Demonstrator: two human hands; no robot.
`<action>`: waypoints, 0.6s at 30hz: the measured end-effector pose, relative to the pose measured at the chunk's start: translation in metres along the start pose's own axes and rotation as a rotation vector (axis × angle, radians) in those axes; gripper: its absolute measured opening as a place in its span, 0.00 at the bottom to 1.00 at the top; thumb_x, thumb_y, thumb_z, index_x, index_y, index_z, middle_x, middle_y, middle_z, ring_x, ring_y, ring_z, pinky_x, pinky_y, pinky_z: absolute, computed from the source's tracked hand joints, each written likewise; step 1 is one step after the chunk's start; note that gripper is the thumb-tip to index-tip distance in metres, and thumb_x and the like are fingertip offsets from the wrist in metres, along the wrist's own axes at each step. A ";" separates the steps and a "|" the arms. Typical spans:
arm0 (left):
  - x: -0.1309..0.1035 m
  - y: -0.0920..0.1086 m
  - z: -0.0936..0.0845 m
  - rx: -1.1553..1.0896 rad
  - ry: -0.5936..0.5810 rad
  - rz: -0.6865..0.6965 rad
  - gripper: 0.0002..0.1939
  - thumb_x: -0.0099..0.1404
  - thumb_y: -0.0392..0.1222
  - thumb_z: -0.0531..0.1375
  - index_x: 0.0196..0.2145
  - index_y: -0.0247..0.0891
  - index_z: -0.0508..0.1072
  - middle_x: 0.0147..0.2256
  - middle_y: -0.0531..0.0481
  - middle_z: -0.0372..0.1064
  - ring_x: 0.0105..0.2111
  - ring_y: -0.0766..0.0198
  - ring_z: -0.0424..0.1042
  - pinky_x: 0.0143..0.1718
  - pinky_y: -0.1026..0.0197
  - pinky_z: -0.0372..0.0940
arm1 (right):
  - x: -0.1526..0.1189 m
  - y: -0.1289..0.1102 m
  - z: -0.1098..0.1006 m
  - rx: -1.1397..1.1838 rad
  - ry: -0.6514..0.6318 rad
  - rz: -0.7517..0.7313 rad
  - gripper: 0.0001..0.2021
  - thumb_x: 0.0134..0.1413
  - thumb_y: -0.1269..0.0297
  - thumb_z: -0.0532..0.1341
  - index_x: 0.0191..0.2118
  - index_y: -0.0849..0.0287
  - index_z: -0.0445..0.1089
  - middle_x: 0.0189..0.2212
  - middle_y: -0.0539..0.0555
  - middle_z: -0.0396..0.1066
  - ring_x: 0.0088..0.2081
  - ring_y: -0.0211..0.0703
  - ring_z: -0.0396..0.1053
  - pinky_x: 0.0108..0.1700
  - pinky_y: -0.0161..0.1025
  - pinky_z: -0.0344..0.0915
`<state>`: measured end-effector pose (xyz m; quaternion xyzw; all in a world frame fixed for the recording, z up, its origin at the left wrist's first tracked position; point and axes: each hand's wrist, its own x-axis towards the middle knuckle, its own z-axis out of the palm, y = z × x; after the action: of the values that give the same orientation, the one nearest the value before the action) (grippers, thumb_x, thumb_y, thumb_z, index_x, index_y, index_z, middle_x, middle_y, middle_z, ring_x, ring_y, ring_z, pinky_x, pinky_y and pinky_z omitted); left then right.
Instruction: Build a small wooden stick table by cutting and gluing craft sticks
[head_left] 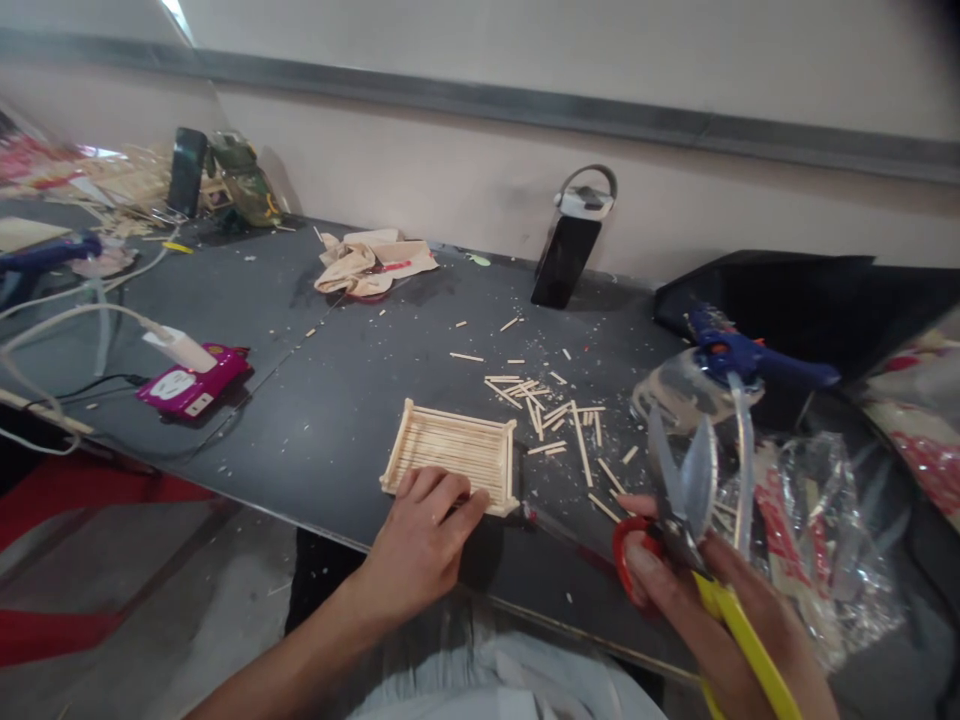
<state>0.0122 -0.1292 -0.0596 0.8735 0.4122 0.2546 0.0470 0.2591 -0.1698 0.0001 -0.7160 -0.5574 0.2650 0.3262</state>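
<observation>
A small rectangular tray of thin wooden sticks [457,445] lies on the dark table, with low walls around its slatted base. My left hand [424,525] rests at its near side, fingers curled over the near wall and covering part of it. In my right hand [720,600] is a pair of scissors [682,490], blades apart and pointing up. A red loop and a yellow handle show on the scissors. Between the tray and the scissors lie several loose cut sticks [551,415].
A blue glue gun [765,355] sits on the right by crumpled clear plastic packaging [832,540]. Behind stand a black bottle [568,250] and crumpled brown paper [371,262]. A magenta power adapter [196,382] with cables is at left. The table's front edge [262,513] runs close to me.
</observation>
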 end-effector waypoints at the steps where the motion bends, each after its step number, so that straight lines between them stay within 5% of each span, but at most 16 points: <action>1: 0.000 0.000 0.000 0.002 0.004 0.001 0.20 0.58 0.24 0.53 0.47 0.35 0.69 0.39 0.43 0.70 0.38 0.54 0.63 0.36 0.52 0.57 | 0.001 0.003 0.000 0.005 -0.010 -0.010 0.19 0.55 0.50 0.58 0.47 0.55 0.71 0.26 0.50 0.73 0.25 0.39 0.70 0.29 0.32 0.69; 6: 0.001 -0.001 0.001 0.004 0.038 0.006 0.20 0.58 0.23 0.53 0.46 0.35 0.69 0.38 0.43 0.70 0.38 0.54 0.62 0.36 0.52 0.57 | 0.002 0.014 -0.002 -0.018 -0.067 -0.090 0.19 0.55 0.52 0.59 0.49 0.55 0.69 0.27 0.50 0.73 0.25 0.39 0.71 0.27 0.30 0.69; 11: -0.001 -0.003 -0.002 -0.111 0.153 0.070 0.18 0.62 0.24 0.52 0.48 0.34 0.68 0.37 0.43 0.68 0.37 0.57 0.63 0.36 0.54 0.59 | 0.007 0.005 0.000 -0.115 0.034 -0.185 0.16 0.58 0.55 0.57 0.49 0.53 0.69 0.29 0.50 0.73 0.28 0.39 0.73 0.32 0.30 0.69; 15: -0.006 0.008 -0.021 -0.132 0.263 0.232 0.17 0.64 0.24 0.51 0.50 0.31 0.68 0.35 0.45 0.65 0.34 0.61 0.63 0.33 0.58 0.60 | 0.031 0.002 0.006 -0.228 0.014 -0.372 0.19 0.57 0.57 0.57 0.52 0.58 0.67 0.36 0.55 0.75 0.31 0.43 0.73 0.37 0.36 0.69; 18: -0.013 0.011 -0.043 0.033 0.308 0.281 0.17 0.66 0.27 0.51 0.50 0.33 0.70 0.38 0.43 0.65 0.36 0.59 0.66 0.39 0.55 0.62 | 0.054 -0.001 0.011 -0.367 -0.044 -0.313 0.19 0.57 0.60 0.57 0.54 0.58 0.65 0.42 0.58 0.75 0.38 0.49 0.74 0.41 0.40 0.68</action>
<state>-0.0082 -0.1518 -0.0246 0.8738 0.2926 0.3825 -0.0669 0.2633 -0.1156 -0.0070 -0.6621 -0.7074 0.1210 0.2157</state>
